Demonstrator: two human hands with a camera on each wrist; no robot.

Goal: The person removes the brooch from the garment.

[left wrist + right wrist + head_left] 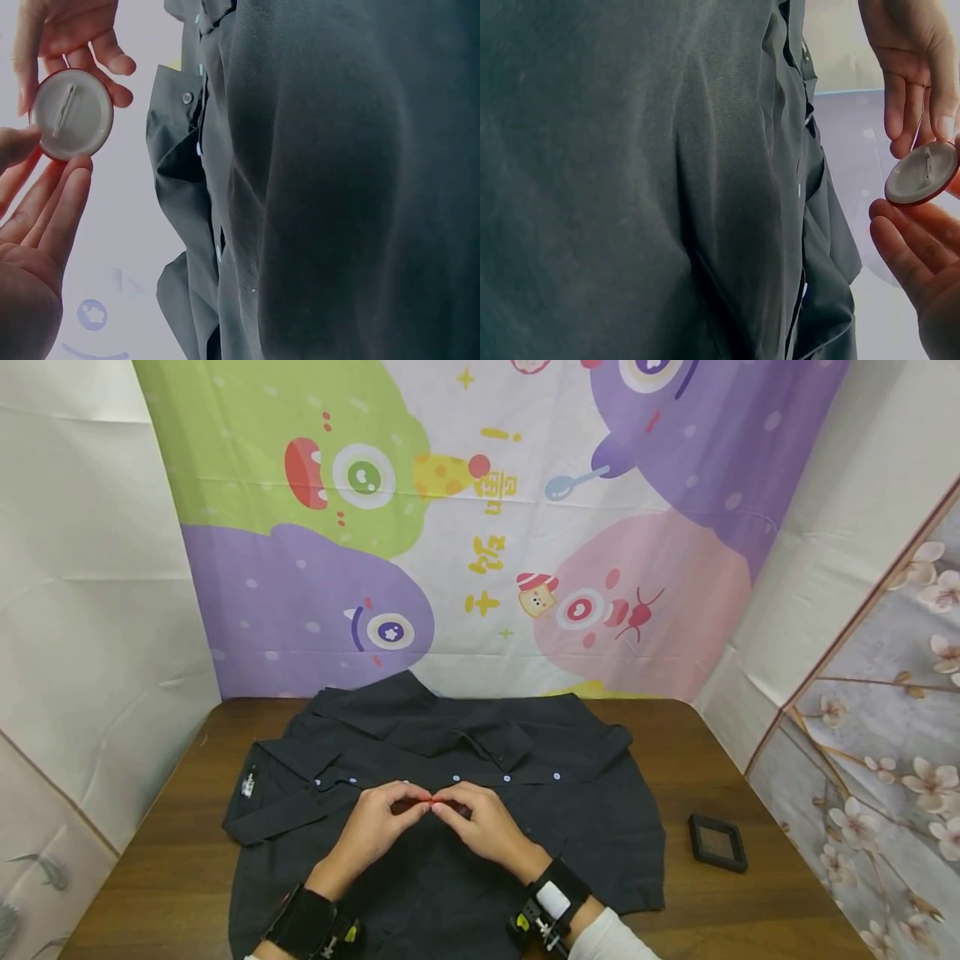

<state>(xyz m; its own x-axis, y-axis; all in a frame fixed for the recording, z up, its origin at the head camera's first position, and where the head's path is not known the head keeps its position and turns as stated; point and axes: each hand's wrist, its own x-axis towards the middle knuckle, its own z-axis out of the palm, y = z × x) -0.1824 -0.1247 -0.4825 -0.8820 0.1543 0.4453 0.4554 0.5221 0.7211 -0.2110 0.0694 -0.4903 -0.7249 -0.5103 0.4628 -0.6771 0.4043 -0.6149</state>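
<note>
Between the fingertips of both hands is a round pin-back badge (86, 124) with a red rim. Its pale back, with the straight metal pin on it, shows in both wrist views. My left hand (375, 820) pinches one side of the badge, thumb on the back and fingers around the edge. From the opposite side my right hand (483, 821) grips it the same way. In the head view the fingers hide most of it. Below the hands a dark button-up shirt (600, 835) lies spread out, its row of light buttons running across the upper part.
A small black square frame (718, 843) lies on the brown wooden table (780, 910) to the right of the shirt. Behind the table hangs a cloth (450, 668) with cartoon monsters. Pale panels stand at both sides.
</note>
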